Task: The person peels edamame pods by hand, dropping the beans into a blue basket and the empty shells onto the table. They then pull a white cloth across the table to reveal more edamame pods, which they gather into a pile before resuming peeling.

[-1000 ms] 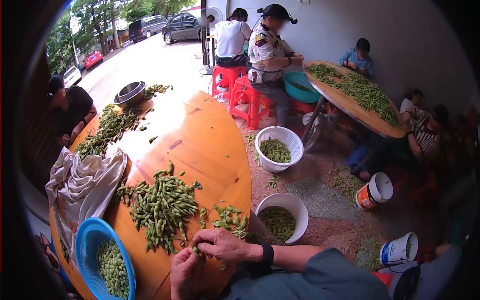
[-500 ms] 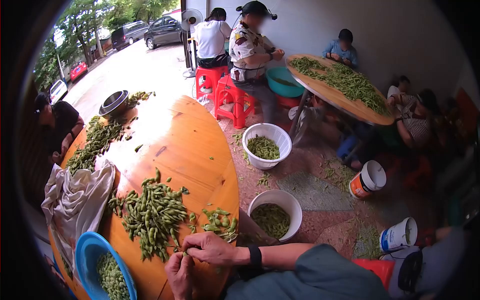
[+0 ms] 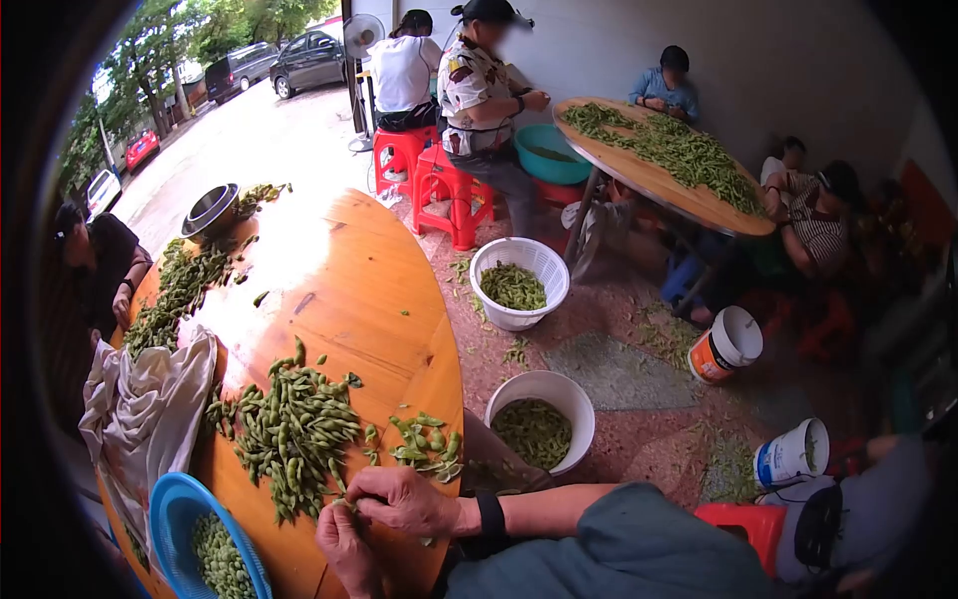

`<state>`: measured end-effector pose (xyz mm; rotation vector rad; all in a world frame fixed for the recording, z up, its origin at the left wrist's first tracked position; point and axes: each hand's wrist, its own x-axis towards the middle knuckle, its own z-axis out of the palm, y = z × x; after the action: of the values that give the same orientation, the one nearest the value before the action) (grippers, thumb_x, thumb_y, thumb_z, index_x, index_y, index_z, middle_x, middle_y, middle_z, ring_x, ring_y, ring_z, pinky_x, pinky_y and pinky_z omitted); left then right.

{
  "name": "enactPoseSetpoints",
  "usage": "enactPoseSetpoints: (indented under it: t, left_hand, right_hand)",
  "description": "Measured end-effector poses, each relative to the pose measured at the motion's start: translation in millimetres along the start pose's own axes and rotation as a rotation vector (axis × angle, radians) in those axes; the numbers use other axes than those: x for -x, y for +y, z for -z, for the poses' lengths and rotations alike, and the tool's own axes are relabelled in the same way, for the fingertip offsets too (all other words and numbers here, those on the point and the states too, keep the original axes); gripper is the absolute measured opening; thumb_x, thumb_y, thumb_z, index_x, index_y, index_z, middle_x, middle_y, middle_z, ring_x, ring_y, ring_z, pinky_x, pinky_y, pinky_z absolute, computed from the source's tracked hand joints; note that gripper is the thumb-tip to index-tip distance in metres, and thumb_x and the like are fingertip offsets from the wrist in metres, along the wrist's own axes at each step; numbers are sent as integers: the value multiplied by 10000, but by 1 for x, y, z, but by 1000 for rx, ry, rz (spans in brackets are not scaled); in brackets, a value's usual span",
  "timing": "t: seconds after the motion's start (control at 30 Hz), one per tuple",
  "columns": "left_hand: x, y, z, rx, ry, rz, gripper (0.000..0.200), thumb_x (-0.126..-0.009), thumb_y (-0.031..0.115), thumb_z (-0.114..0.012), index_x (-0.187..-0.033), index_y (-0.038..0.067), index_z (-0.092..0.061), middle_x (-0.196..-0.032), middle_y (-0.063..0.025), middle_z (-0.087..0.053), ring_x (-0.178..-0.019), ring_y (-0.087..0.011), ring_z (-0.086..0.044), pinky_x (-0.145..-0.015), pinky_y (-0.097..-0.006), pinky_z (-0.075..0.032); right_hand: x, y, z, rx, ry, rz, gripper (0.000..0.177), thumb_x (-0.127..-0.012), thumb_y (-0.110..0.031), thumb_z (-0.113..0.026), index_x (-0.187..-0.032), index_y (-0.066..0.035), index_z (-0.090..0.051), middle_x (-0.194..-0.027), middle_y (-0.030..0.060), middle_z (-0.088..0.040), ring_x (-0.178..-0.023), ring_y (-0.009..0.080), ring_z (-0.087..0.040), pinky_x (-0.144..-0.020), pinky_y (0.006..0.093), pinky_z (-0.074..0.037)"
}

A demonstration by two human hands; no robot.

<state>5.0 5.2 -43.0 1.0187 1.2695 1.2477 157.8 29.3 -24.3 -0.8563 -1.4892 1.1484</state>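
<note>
At the near edge of the wooden table (image 3: 389, 339), my left hand (image 3: 347, 547) and my right hand (image 3: 407, 501) meet, fingers pinched together on a green pod (image 3: 342, 504) that is mostly hidden by the fingertips. Just beyond them lies a heap of green pods (image 3: 294, 429). A smaller scatter of opened pods (image 3: 427, 444) sits to the right of the heap. On the left, a blue basket (image 3: 168, 509) holds shelled green beans (image 3: 222, 559).
A cream cloth (image 3: 145, 399) lies on the table's left side. A white bucket (image 3: 582, 409) and a white basket (image 3: 559, 275) with green pods stand on the floor. Several people sit around, some at a second table (image 3: 639, 160). A red stool (image 3: 753, 524) is at the right.
The whole view has shifted slightly, with the scene moving left. My hands remain together at the table edge, and the pod between them shows a little more.
</note>
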Motion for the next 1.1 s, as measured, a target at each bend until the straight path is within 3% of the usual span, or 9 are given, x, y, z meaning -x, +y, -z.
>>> enactPoseSetpoints:
  t: [0.1, 0.2, 0.27, 0.4, 0.53, 0.73, 0.83, 0.93, 1.1]
  left_hand:
    - [-3, 3, 6, -25, 52, -48, 298, -1051, 242, -481, -806, 87, -547, -617, 55, -458, -494, -17, -368, -430, -186, -263]
    - [-2, 15, 11, 192, 64, 162, 277, -1046, 227, -500, -852, 55, -597, -710, 36, -569, -551, -24, -424, -495, -163, -315]
    - [-3, 12, 15, 220, -132, 102, 285, -1048, 258, -494, -893, 51, -613, -702, 34, -557, -550, -31, -419, -485, -168, -305]
    - [8, 43, 4, 356, -298, 313, 275, -1034, 267, -525, -935, 33, -632, -733, 45, -544, -600, -29, -437, -509, -170, -311]
    - [7, 40, 13, 433, -403, 462, 262, -1006, 259, -581, -914, 29, -665, -774, 52, -565, -625, -23, -438, -541, -175, -336]
    - [2, 28, 7, 528, -301, 435, 217, -1001, 265, -590, -970, 52, -621, -786, 54, -557, -622, -18, -435, -542, -173, -342]
    - [2, 21, 5, 465, -287, 375, 196, -1010, 267, -574, -1010, 72, -596, -789, 55, -554, -596, -15, -423, -520, -168, -335]
    - [4, 19, 0, 505, -254, 344, 182, -1019, 261, -557, -1023, 83, -595, -795, 51, -560, -572, -10, -417, -497, -164, -329]
    - [3, 31, 2, 497, -196, 409, 135, -1013, 219, -566, -1012, 86, -588, -781, 54, -560, -577, -1, -423, -489, -151, -318]
  right_hand:
    - [-2, -10, -4, -43, 81, 29, 73, -915, -43, -548, -934, 4, -600, -746, 79, -569, -696, 121, -565, -633, 298, -479]
    - [-10, -12, 6, -73, 131, 0, 82, -931, -69, -545, -901, -8, -592, -711, 72, -576, -638, 111, -541, -573, 280, -454]
    - [-11, -12, 15, -226, -117, -364, 114, -963, -129, -566, -899, -41, -600, -727, 10, -593, -615, 64, -514, -532, 233, -422]
    - [-14, -22, 26, -410, -243, -546, 155, -967, -207, -621, -962, -52, -618, -771, -33, -615, -601, 16, -495, -522, 189, -416]
    - [-14, -20, 30, -306, -335, -552, 235, -948, -154, -651, -1140, -18, -648, -787, -31, -640, -615, 6, -499, -531, 180, -404]
    - [-15, -19, 26, -84, -312, -429, 176, -912, -116, -682, -1047, -3, -684, -788, 1, -659, -658, 46, -565, -554, 225, -441]
    - [-14, -24, 20, 262, -276, -75, 187, -862, -72, -684, -1036, -5, -672, -837, 118, -677, -709, 180, -646, -645, 309, -514]
    - [-10, -14, 17, 394, -245, 76, 128, -884, -82, -682, -976, 6, -667, -804, 92, -679, -695, 142, -641, -629, 290, -509]
    - [-13, -16, 16, 58, -75, -325, 122, -912, -102, -679, -941, 6, -630, -736, 41, -645, -655, 81, -590, -579, 265, -482]
